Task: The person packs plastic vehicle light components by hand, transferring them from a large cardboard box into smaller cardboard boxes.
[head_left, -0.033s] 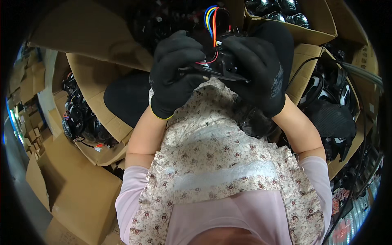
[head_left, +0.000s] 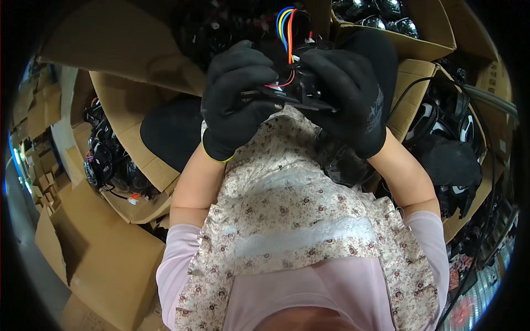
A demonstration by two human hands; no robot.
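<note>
Between my two hands, above my lap, is a black plastic part with coloured wires (head_left: 301,92). Blue, yellow and orange-red wires (head_left: 285,33) arch up from its far side, and a thin red wire loops near its middle. In a black glove, my left hand (head_left: 237,94) is closed on the part's left side, with the fingers curled. My right hand (head_left: 350,91), gloved the same way, grips the right side with the thumb and fingers. Both hands cover much of the part, so its full shape is hidden.
A cardboard box (head_left: 130,118) at the left stands beside black wired parts (head_left: 107,151). Shiny black rounded parts (head_left: 381,16) fill a box at the far right. Nearer on the right, another box (head_left: 411,83) holds black and white parts. Flattened cardboard (head_left: 110,248) lies at the lower left.
</note>
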